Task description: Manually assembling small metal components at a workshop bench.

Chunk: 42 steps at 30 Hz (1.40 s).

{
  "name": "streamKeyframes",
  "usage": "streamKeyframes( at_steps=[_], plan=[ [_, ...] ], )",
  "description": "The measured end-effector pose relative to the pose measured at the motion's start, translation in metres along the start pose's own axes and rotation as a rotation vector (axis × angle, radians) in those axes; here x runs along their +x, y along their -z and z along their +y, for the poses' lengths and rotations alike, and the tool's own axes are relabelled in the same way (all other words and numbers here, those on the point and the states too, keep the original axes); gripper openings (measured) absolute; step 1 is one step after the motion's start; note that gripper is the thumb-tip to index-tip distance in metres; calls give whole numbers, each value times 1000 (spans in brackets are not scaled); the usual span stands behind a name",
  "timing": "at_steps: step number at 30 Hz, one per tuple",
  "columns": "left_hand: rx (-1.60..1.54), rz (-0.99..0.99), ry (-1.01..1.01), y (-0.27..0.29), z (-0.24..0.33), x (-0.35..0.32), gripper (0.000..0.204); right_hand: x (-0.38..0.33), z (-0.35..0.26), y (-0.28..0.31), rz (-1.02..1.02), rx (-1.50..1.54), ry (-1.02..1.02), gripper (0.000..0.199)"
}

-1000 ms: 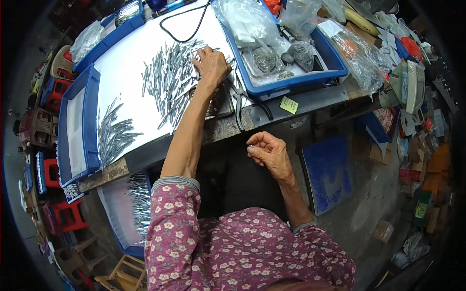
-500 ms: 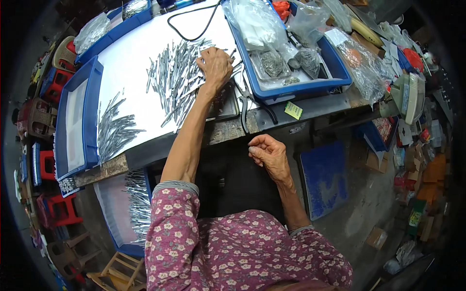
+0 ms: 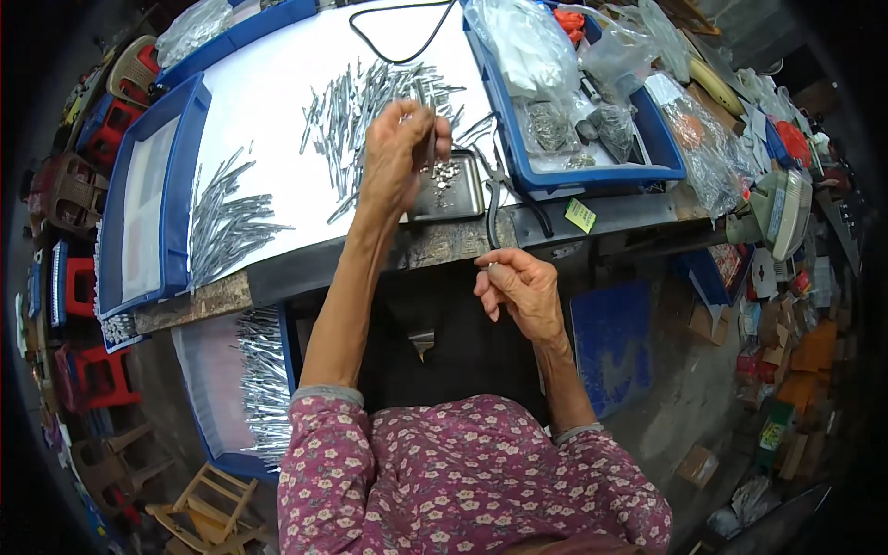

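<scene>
My left hand [image 3: 400, 153] is above the near edge of a pile of slim grey metal pieces [image 3: 356, 116] on a white-covered table. Its fingers are closed round what looks like one such piece, partly hidden by the hand. Just beneath it, a small metal tray [image 3: 471, 196] contains tiny shiny parts. In front of the table edge, my right hand [image 3: 525, 294] pinches thumb against forefinger; a small bright speck shows there, too small to name. Pliers [image 3: 495, 190] with dark handles lie between the tray and a blue bin, handles over the table edge.
A second pile of metal pieces [image 3: 231, 227] lies left, beside an upright-walled blue tray [image 3: 176, 203]. The blue bin [image 3: 601, 176] at right has plastic bags of small parts. Under the table, another tray [image 3: 220, 453] contains metal pieces. A black cable [image 3: 370, 46] loops at the back.
My left hand has drawn back from the pile toward me, uncovering the small metal tray. My right hand stays near the table edge, its fingers slightly shifted. The view has shifted a little.
</scene>
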State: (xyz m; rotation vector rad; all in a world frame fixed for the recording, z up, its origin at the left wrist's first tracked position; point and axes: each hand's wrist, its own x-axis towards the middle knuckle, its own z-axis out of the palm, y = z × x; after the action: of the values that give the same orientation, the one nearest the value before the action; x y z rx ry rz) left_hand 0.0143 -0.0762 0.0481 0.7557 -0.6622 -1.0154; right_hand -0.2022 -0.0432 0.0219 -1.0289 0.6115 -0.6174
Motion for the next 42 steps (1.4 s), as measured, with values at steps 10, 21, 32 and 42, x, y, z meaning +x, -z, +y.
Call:
streamKeyframes(
  at_steps=[10, 21, 32, 42],
  plan=[
    [-426, 124, 294, 36, -4, -126, 12, 31, 1, -52, -54, -221, 56, 14],
    [-547, 177, 300, 58, -1, -183, 11, 46, 32, -93, -117, -222, 134, 13],
    [-242, 239, 141, 55, -4, -196, 17, 44, 39, -104, -83, -182, 114, 12],
    [-133, 294, 102, 54, -6, -197, 22, 45, 43, -105, -48, -215, 146, 11]
  ],
)
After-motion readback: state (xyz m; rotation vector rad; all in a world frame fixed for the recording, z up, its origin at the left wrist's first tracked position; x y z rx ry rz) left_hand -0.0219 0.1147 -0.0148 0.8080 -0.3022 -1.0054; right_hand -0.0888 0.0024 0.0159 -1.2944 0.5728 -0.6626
